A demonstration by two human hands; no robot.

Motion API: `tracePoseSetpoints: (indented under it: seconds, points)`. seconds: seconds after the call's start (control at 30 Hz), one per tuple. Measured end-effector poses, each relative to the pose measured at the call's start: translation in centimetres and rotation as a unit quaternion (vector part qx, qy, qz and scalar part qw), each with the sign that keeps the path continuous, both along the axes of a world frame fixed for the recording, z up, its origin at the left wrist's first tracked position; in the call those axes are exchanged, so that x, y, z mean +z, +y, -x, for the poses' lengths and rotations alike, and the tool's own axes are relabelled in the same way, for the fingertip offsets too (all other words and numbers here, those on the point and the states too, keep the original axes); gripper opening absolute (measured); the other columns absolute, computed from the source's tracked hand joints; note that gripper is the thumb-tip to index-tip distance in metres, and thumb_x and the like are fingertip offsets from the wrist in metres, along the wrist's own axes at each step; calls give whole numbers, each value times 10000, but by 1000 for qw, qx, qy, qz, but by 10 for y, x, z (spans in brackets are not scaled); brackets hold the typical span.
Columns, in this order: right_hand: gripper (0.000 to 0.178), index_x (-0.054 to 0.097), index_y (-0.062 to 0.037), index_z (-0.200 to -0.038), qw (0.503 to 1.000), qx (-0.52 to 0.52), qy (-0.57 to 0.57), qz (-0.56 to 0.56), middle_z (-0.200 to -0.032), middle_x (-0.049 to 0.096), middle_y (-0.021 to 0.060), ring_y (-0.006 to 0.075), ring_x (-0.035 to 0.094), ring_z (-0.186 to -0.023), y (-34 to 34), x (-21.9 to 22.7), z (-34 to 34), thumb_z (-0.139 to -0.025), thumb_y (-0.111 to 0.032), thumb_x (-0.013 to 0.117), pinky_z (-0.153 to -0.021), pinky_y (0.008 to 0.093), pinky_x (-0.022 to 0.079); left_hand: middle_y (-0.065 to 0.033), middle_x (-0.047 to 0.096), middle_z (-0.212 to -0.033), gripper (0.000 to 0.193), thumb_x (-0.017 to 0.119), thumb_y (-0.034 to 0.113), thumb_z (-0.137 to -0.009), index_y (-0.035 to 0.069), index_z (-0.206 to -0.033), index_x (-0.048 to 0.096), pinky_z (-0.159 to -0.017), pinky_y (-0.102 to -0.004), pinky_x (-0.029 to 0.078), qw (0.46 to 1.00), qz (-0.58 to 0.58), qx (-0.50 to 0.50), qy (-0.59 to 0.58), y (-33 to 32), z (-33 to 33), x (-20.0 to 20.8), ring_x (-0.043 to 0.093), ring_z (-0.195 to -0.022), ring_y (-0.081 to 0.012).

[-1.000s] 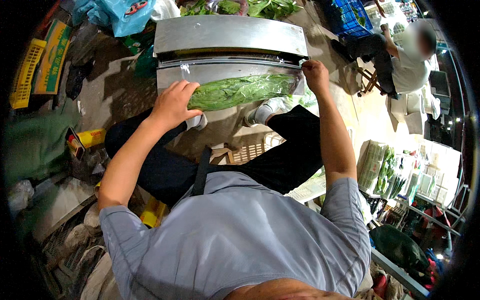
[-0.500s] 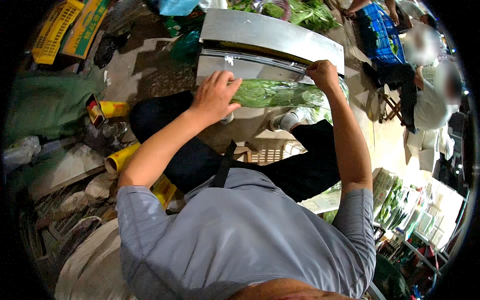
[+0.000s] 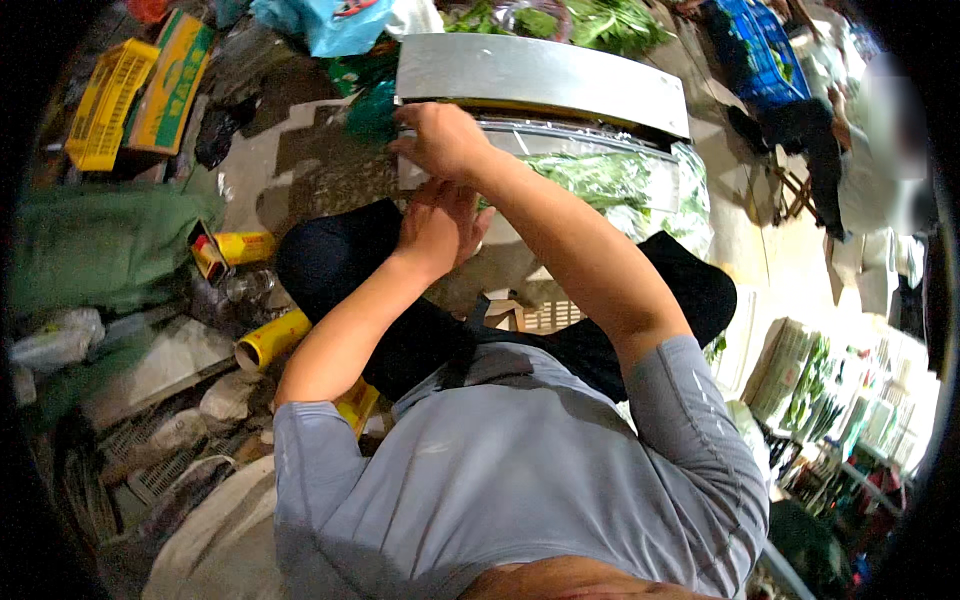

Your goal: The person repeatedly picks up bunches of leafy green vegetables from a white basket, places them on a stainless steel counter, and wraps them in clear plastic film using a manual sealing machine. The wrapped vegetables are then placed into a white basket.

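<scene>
Leafy greens (image 3: 600,180) lie under clear plastic film (image 3: 690,215) along the near side of a low silver metal box (image 3: 540,75), seemingly a film dispenser. My left hand (image 3: 440,228) rests at the left end of the greens, fingers stretched out and thumb apart. Crossing over it, my right hand (image 3: 445,140) is at the left end of the box's slot (image 3: 570,133). Its fingers are bent, and whatever they hold cannot be made out. My forearms and hands hide the left part of the greens.
More loose greens (image 3: 610,25) and a blue bag (image 3: 330,22) lie beyond the box. Yellow rolls (image 3: 275,338) and a yellow crate (image 3: 110,105) are at left. At far right a person sits near a blue crate (image 3: 755,50); crates of vegetables (image 3: 800,375) stand lower right.
My right hand has moved from the slot's right end to its left end, crossing above my left hand. My left hand has shifted slightly nearer to me.
</scene>
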State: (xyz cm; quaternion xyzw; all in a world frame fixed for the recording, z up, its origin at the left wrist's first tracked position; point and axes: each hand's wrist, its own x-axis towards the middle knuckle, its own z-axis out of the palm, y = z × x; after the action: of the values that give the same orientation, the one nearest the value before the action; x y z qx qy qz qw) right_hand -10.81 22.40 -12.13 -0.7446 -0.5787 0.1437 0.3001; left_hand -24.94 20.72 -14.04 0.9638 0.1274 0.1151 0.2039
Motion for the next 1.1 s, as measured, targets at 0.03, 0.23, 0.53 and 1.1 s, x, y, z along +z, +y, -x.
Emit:
tracePoseSetpoints:
  seconds: [0.03,0.23,0.53,1.1]
  points:
    - [323,734,-72,-1080,997,32,9,-74,-1111,716,202,404,670,-1085,-7,0,4,-849,-298,754,-946,483,546,-213,591,-1337,599,700,355,-894,42,-1380,546,-1035,-527,448,1000,-22,2,5,-2,1,5,556,-1217,-433]
    - [363,676,-66,-1142,985,6,-81,-152,-1206,664,131,342,623,-1063,-128,26,2,-844,-242,787,-906,458,524,-174,559,-1337,733,733,470,-841,42,-1384,492,-1036,-530,406,998,-47,13,-26,10,-14,-20,529,-1238,-372]
    - [755,494,-128,-1474,973,-9,-215,-86,-1529,473,94,312,434,-1420,-189,25,12,-792,-245,795,-1135,477,391,-221,701,-1116,759,880,488,-731,1,-1236,589,-901,-496,535,987,46,22,152,57,-56,36,662,-1082,-407]
    - [706,427,-192,-1531,813,-151,-554,-100,-1530,491,84,295,447,-1413,-244,91,-178,-895,-275,722,-1179,530,306,-159,664,-1227,823,828,451,-800,-27,-1393,514,-815,-341,614,598,695,-119,381,72,-22,92,723,-994,-244]
